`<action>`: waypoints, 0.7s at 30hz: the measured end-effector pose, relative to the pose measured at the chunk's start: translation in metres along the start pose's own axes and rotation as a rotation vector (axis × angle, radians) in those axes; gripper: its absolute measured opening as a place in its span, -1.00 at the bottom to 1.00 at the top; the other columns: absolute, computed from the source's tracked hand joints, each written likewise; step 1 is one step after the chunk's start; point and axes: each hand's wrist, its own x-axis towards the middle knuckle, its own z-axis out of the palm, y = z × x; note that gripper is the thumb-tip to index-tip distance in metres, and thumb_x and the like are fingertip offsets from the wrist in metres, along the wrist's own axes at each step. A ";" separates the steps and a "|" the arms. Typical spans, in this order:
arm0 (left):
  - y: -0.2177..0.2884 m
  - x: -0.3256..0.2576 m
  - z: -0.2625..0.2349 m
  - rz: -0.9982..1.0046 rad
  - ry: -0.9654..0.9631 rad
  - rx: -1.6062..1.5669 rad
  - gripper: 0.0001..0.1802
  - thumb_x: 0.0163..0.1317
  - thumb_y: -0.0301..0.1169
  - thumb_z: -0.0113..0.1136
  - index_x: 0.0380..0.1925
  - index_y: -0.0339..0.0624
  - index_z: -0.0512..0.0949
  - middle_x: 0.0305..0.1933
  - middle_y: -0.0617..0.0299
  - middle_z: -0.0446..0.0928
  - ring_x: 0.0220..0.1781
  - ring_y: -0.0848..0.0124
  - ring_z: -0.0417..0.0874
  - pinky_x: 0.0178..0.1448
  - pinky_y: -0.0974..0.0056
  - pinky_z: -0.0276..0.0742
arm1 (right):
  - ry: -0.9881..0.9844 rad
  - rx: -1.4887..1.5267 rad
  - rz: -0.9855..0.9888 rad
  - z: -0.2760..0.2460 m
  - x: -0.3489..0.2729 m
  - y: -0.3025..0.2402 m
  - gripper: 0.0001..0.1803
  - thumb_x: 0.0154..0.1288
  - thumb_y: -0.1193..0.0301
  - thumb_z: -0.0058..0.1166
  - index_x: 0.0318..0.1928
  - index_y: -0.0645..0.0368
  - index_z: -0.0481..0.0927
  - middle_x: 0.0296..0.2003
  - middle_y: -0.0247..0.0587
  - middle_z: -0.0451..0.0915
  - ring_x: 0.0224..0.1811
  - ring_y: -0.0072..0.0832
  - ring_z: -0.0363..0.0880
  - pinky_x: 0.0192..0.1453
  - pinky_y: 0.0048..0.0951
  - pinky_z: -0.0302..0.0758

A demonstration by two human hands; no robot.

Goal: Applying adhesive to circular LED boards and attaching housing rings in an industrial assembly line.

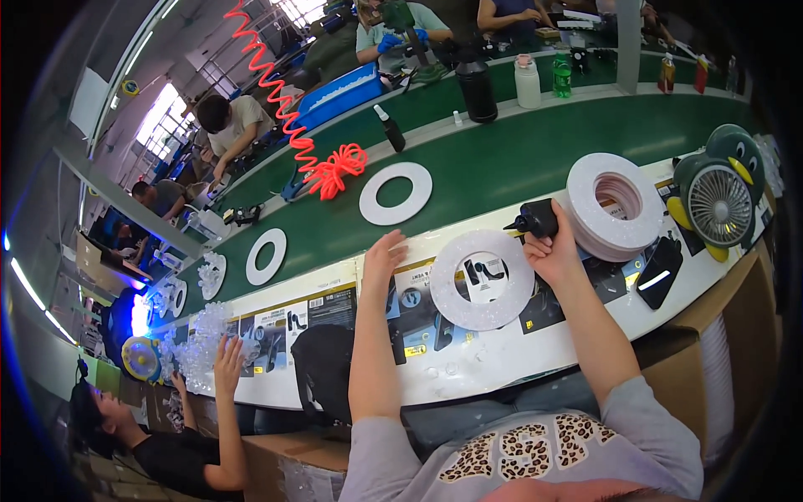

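Observation:
In my right hand (554,255) is a small black bottle (540,219) with a pointed nozzle; my fingers wrap round it and the nozzle points left. Just below and left of it, a flat white ring (450,303) lies on the white bench, over printed sheets. My left hand (385,253) is open, fingers stretched out at the bench's far edge, holding nothing. Beyond its fingertips another white ring (421,188) rests on the green belt. A stack of white rings (585,213) stands right beside my right hand.
At the far right stands a penguin-shaped fan (721,201), with a black phone (661,274) nearer. A coiled red hose (293,138) hangs over the belt (502,159). A co-worker (180,448) sits at left beside clear plastic pieces (209,343). A black bag (322,368) lies left of my arm.

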 end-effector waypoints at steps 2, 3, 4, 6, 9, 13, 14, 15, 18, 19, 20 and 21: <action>-0.003 -0.003 0.007 0.029 -0.014 0.117 -0.59 0.45 -0.23 -0.06 0.11 -0.30 0.50 0.02 0.05 0.60 -0.04 0.33 0.64 0.02 0.32 0.56 | 0.009 0.011 -0.001 0.000 -0.001 0.001 -0.44 0.30 -0.10 0.08 -0.62 0.05 0.34 -0.82 -0.52 0.08 -0.83 -0.66 0.01 -0.73 -0.64 -0.02; -0.002 -0.004 0.009 0.022 -0.012 0.188 -0.64 0.43 -0.27 -0.01 0.06 -0.28 0.53 -0.05 0.10 0.61 -0.10 0.38 0.64 -0.05 0.36 0.56 | 0.003 0.004 -0.005 0.003 -0.003 0.002 -0.45 0.31 -0.08 0.09 -0.62 0.05 0.33 -0.82 -0.52 0.07 -0.82 -0.67 0.02 -0.73 -0.64 -0.02; -0.002 -0.005 0.011 0.015 -0.011 0.259 -0.68 0.41 -0.31 0.03 0.01 -0.27 0.55 -0.12 0.15 0.63 -0.16 0.44 0.64 -0.11 0.40 0.56 | -0.002 -0.003 -0.009 0.005 -0.005 0.002 -0.45 0.31 -0.06 0.09 -0.62 0.04 0.32 -0.81 -0.53 0.07 -0.82 -0.69 0.04 -0.73 -0.65 -0.01; -0.005 -0.007 0.013 0.072 -0.035 0.303 -0.71 0.39 -0.34 0.06 -0.01 -0.28 0.56 -0.15 0.17 0.63 -0.18 0.44 0.64 -0.13 0.41 0.56 | -0.004 -0.003 -0.001 0.007 -0.006 0.002 -0.45 0.31 -0.06 0.09 -0.63 0.04 0.31 -0.81 -0.53 0.07 -0.81 -0.68 0.04 -0.73 -0.65 -0.01; -0.010 -0.011 0.019 0.191 -0.034 0.427 -0.76 0.35 -0.38 0.12 -0.08 -0.29 0.58 -0.21 0.18 0.65 -0.21 0.44 0.65 -0.16 0.39 0.57 | -0.017 -0.009 0.009 0.007 -0.006 0.004 -0.44 0.31 -0.06 0.10 -0.65 0.02 0.28 -0.81 -0.52 0.06 -0.81 -0.67 0.04 -0.72 -0.64 -0.01; -0.006 -0.020 0.034 0.266 -0.033 0.726 -0.75 0.33 -0.38 0.15 -0.09 -0.32 0.58 -0.22 0.13 0.64 -0.23 0.45 0.64 -0.21 0.40 0.54 | -0.008 -0.006 0.022 0.005 -0.007 0.004 -0.42 0.30 -0.05 0.11 -0.68 0.01 0.23 -0.82 -0.52 0.05 -0.80 -0.66 0.04 -0.72 -0.64 -0.02; -0.005 -0.022 0.035 0.262 -0.029 0.725 -0.75 0.33 -0.38 0.15 -0.09 -0.32 0.58 -0.22 0.13 0.64 -0.23 0.45 0.64 -0.21 0.40 0.54 | -0.006 -0.007 0.026 0.007 -0.008 0.005 -0.42 0.30 -0.05 0.11 -0.68 0.01 0.23 -0.82 -0.52 0.05 -0.80 -0.66 0.04 -0.72 -0.64 -0.02; -0.004 -0.023 0.036 0.269 -0.049 0.719 -0.74 0.32 -0.38 0.17 -0.09 -0.31 0.59 -0.24 0.13 0.63 -0.26 0.45 0.64 -0.21 0.38 0.53 | 0.007 -0.019 0.026 0.009 -0.009 0.006 -0.41 0.30 -0.05 0.11 -0.69 0.00 0.23 -0.82 -0.52 0.04 -0.80 -0.66 0.04 -0.71 -0.64 -0.02; 0.003 -0.031 0.048 0.221 -0.099 0.713 -0.71 0.28 -0.35 0.22 -0.08 -0.31 0.59 -0.28 0.14 0.61 -0.26 0.42 0.63 -0.18 0.34 0.53 | 0.022 -0.029 0.025 0.006 -0.009 0.005 -0.40 0.30 -0.05 0.11 -0.70 0.00 0.23 -0.83 -0.53 0.02 -0.79 -0.66 0.02 -0.71 -0.64 -0.03; 0.005 -0.034 0.054 0.172 -0.125 0.716 -0.68 0.26 -0.33 0.25 -0.07 -0.31 0.58 -0.29 0.15 0.60 -0.23 0.40 0.62 -0.15 0.32 0.53 | 0.018 -0.027 0.025 0.004 -0.009 0.004 -0.41 0.30 -0.06 0.12 -0.69 0.01 0.23 -0.83 -0.53 0.02 -0.79 -0.66 0.01 -0.71 -0.64 -0.03; 0.004 -0.037 0.056 0.164 -0.128 0.711 -0.68 0.26 -0.33 0.25 -0.07 -0.31 0.58 -0.29 0.15 0.60 -0.23 0.40 0.62 -0.15 0.32 0.53 | 0.027 -0.030 0.026 0.004 -0.009 0.004 -0.41 0.30 -0.06 0.12 -0.69 0.01 0.23 -0.83 -0.53 0.02 -0.79 -0.66 0.01 -0.71 -0.64 -0.03; 0.003 -0.039 0.059 0.292 -0.120 0.829 -0.61 0.22 -0.29 0.29 -0.04 -0.32 0.56 -0.23 0.11 0.59 -0.18 0.34 0.62 -0.09 0.28 0.53 | 0.012 -0.053 0.033 0.006 -0.009 0.005 -0.41 0.30 -0.05 0.12 -0.69 0.02 0.25 -0.83 -0.53 0.01 -0.79 -0.66 0.00 -0.70 -0.64 -0.04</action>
